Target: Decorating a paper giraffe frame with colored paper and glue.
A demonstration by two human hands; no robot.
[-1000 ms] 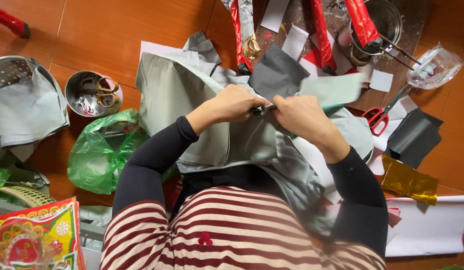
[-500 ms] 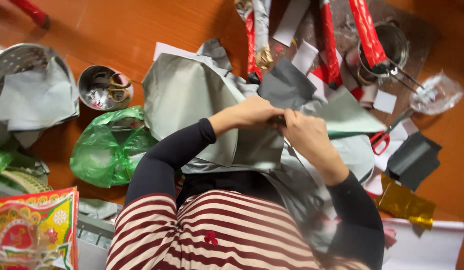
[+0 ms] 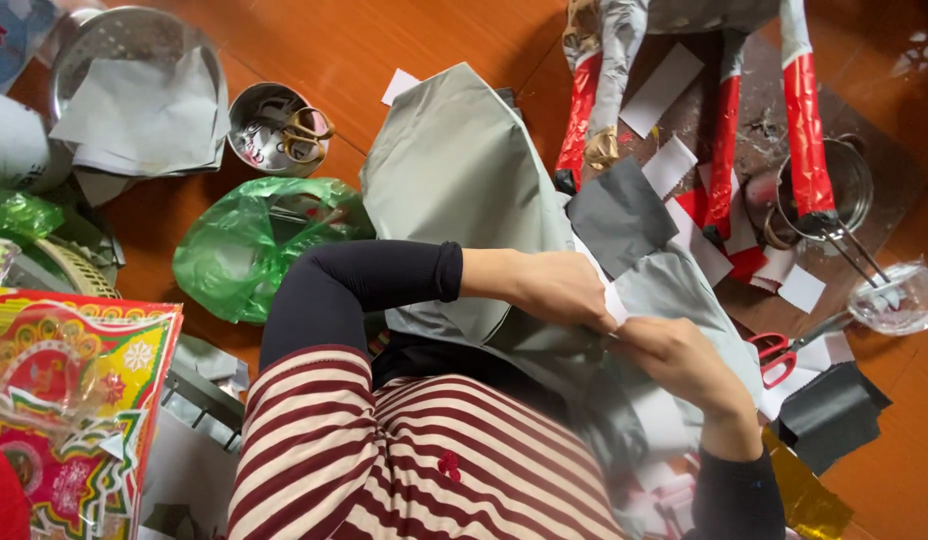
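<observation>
The large grey paper sheet [image 3: 454,170] has swung leftward — long axis running up-left from both hands, left [image 3: 559,290] and right [image 3: 684,362], pinched shut on its lower edge.

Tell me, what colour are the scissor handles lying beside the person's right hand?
Red handles on the scissors, seen in the head view.

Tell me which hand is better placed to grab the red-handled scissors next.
Right, probably. The right hand sits just beside the scissors; the left hand is farther off, across the grey paper both pinch.
</observation>
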